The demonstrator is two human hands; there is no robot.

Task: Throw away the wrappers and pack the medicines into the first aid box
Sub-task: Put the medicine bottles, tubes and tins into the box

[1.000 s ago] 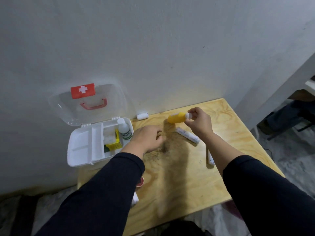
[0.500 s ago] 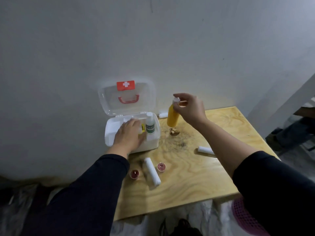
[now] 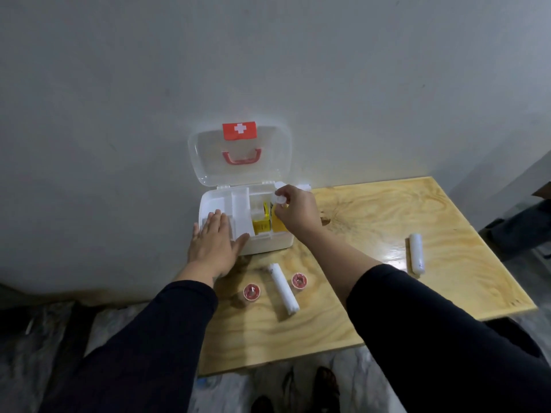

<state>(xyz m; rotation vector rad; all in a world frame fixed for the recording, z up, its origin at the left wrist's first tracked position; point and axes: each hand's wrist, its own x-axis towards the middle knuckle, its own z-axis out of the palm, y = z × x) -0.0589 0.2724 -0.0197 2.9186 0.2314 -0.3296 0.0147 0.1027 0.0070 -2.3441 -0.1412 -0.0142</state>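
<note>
Plywood table [image 3: 372,293] vs grey wall [image 3: 268,55], left hand [image 3: 213,242] flat, fingers spread, on box [image 3: 268,245], right hand [image 3: 295,213] prob. pinching bottle [image 3: 278,223]

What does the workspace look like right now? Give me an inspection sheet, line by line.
Surface: wooden table, dark stain near the box.
Job's things: first aid box open, lid against the wall; orange bottle going into its right compartment; yellow packet inside; two white rolls and two red tape rolls still out.
Clutter: nothing seen.
Grippers: left hand flat on the box's left side; right hand gripping the bottle.
Cables: nothing seen.
Surroundings: grey wall behind.
</note>
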